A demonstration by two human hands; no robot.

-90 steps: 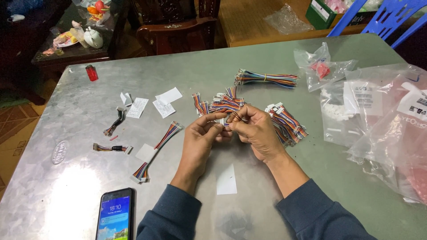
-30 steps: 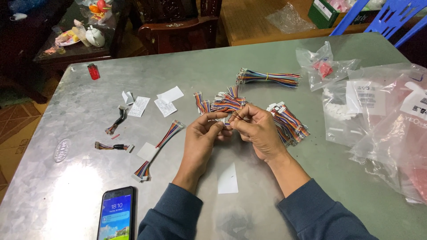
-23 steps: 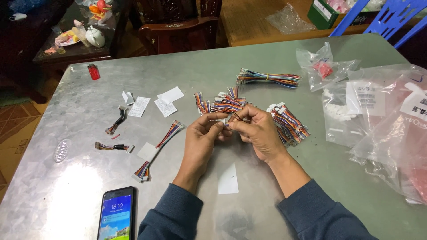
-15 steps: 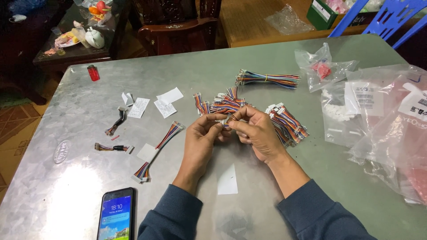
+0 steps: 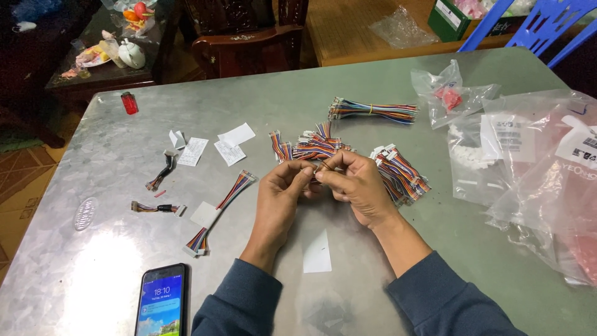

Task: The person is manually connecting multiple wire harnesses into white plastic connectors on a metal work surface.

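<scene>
Both hands meet above the middle of the grey bench (image 5: pixel 385 93), fingertips pinched together on one small wire piece (image 5: pixel 321 167). The left hand (image 5: pixel 283 190) closes on its left end, the right hand (image 5: pixel 354 183) on its right end, so its long axis runs across, hand to hand. It sits just nearer than the loose pile of coloured wire harnesses (image 5: pixel 314 144), which lies straight beyond the fingertips.

A grey metal bench (image 5: pixel 261 106) fills the view; beyond it stand a dark wooden chair (image 5: pixel 249 43) and a blue chair (image 5: pixel 535 25).
</scene>
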